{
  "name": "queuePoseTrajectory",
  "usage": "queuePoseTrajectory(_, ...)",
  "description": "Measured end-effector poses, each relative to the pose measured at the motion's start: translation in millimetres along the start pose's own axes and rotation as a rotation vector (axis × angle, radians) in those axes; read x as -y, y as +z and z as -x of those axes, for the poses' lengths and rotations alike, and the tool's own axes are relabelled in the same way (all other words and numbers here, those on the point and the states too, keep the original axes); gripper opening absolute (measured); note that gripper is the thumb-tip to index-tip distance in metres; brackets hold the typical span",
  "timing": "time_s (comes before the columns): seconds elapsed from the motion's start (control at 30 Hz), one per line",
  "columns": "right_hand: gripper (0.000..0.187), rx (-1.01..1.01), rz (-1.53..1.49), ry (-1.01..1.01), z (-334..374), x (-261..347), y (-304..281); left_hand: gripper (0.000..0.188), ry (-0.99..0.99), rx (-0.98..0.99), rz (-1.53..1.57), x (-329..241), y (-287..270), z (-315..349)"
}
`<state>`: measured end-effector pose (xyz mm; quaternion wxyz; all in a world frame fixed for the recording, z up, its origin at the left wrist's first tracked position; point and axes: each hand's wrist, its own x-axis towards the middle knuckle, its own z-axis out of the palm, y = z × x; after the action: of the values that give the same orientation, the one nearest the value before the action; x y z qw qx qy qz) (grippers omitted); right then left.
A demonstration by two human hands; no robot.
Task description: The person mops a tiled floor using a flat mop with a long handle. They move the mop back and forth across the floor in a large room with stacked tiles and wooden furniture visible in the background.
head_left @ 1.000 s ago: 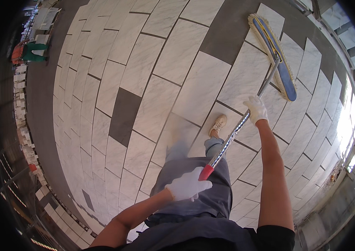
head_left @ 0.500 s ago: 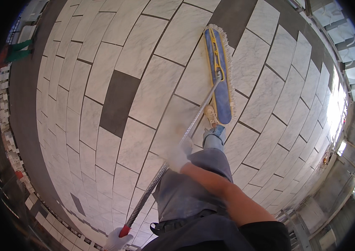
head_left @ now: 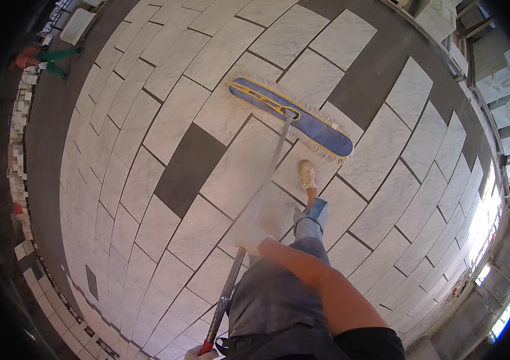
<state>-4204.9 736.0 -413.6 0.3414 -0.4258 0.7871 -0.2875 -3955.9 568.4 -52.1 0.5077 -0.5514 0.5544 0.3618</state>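
A wide dust mop [head_left: 321, 133] with a blue pad, yellow frame and pale fringe lies across the marble-look tiles [head_left: 201, 108], slanting from upper left to lower right. Its metal handle [head_left: 228, 282] runs down towards my body. My gloved right hand [head_left: 253, 241], slightly blurred, is wrapped round the middle of that pole. Down at the red grip, my gloved left hand [head_left: 199, 353] is closed on the pole's end and partly cut off by the picture's lower edge. One beige shoe [head_left: 307, 174] of mine stands just behind the mop head.
Dark bare patches [head_left: 190, 168] show between the white tiles, with a broader grey strip [head_left: 369, 78] at the upper right. Stacked pale pieces [head_left: 501, 108] line the right edge. A person in red and green [head_left: 42, 62] is at the far left.
The mop head has swung from nearly lengthwise to crosswise, its far end moving left. My left hand has shifted right and lower with the grip. The other person shows more fully.
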Motion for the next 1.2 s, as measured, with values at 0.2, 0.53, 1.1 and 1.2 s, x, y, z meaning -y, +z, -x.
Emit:
queuePoseTrajectory(0.2, 0.014, -0.044, 0.382, 0.251, -18, -229, -185, 0.033, 0.185, 0.240, -0.011, -271, 86, -69)
queuePoseTrajectory(0.53, 0.040, -0.803, 0.562, 0.222, -20, -437, -442, 0.030, 0.717, 0.512, 0.354, -773, 197, -149)
queuePoseTrajectory(1.1, 0.002, 0.371, -0.188, -0.364, 9, -27, -169, 0.031, -0.181, 0.089, 0.206, -95, 91, 55)
queuePoseTrajectory(1.2, 0.006, 0.567, -0.090, -0.460, 5, 0, -165, 0.030, -0.117, 0.083, -0.010, -45, 103, 50)
